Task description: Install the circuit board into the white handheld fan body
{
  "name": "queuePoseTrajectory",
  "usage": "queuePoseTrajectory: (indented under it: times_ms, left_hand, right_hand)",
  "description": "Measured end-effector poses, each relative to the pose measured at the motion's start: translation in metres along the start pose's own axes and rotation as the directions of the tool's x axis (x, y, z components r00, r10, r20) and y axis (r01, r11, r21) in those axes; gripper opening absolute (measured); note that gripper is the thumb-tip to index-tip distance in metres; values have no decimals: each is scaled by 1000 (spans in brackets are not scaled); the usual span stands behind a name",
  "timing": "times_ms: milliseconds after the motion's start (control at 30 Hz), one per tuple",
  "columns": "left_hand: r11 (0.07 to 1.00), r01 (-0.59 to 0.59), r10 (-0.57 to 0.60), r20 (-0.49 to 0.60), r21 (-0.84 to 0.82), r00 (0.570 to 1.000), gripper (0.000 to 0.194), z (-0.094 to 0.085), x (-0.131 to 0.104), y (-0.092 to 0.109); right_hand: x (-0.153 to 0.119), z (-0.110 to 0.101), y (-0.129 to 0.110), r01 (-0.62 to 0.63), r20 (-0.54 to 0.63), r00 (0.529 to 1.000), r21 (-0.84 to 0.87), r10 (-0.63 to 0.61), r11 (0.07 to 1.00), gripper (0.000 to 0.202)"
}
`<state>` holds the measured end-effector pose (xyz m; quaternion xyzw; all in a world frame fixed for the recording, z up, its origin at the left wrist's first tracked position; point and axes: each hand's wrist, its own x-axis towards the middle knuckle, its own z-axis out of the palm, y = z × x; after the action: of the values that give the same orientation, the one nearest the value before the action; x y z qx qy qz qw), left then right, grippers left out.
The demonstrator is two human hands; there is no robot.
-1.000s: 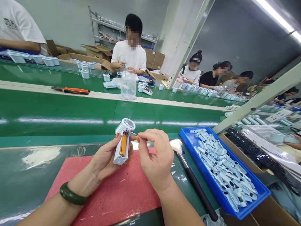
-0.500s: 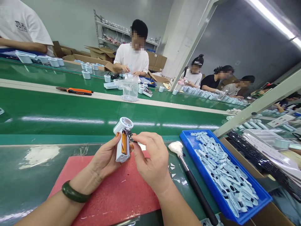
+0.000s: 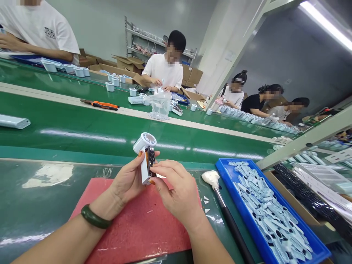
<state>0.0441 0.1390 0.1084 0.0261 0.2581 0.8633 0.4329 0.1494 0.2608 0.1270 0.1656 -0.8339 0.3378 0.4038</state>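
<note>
My left hand (image 3: 128, 183) is wrapped round a light blue handheld fan body (image 3: 144, 172), with its round head up and the open side of its handle facing right. A dark circuit board (image 3: 151, 156) lies along that open side, over most of an orange part (image 3: 146, 155) inside. The fingertips of my right hand (image 3: 177, 194) press on the lower part of the board, while the thumb sits at the handle's bottom end. Both hands are above a red mat (image 3: 165, 231).
Right of the mat lies a black-handled tool (image 3: 233, 223) with a white-wrapped end. Beyond it stands a blue tray (image 3: 275, 187) full of light blue parts. Across the green belt (image 3: 68, 121) lie orange-handled pliers (image 3: 103, 105) and a clear plastic bag (image 3: 160, 106). Several co-workers sit opposite.
The circuit board has gone from tilted out beside the handle to lying along it, covering most of the orange part. My right fingers have shifted lower. A long light blue part has appeared at left.
</note>
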Motion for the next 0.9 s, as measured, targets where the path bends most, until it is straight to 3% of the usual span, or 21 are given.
queuePoseTrajectory:
  times_ms: [133, 233, 333, 433, 633, 900]
  left_hand:
    - [1000, -26, 26, -53, 11, 998, 26, -1, 1, 0]
    - [1000, -25, 25, -4, 8, 1000, 23, -4, 2, 0]
    - [1000, -25, 24, 63, 18, 998, 42, -4, 1, 1]
    - [998, -35, 32, 63, 47, 998, 55, -4, 1, 2]
    - [996, -48, 49, -9, 76, 999, 56, -5, 0, -1]
    - [993, -82, 80, 33, 89, 996, 45, -9, -1, 0]
  right_hand:
    - [-2, 0, 2, -22, 35, 999, 36, 21, 999, 16]
    - [-1, 0, 1, -24, 63, 998, 59, 20, 998, 17]
    - [-1, -1, 0, -18, 81, 997, 88, 11, 996, 15]
    - [-1, -1, -1, -21, 84, 996, 110, 12, 994, 15]
    - [-4, -1, -4, -64, 98, 994, 111, 53, 992, 23]
    - [-4, 3, -5, -115, 70, 992, 116, 108, 987, 27]
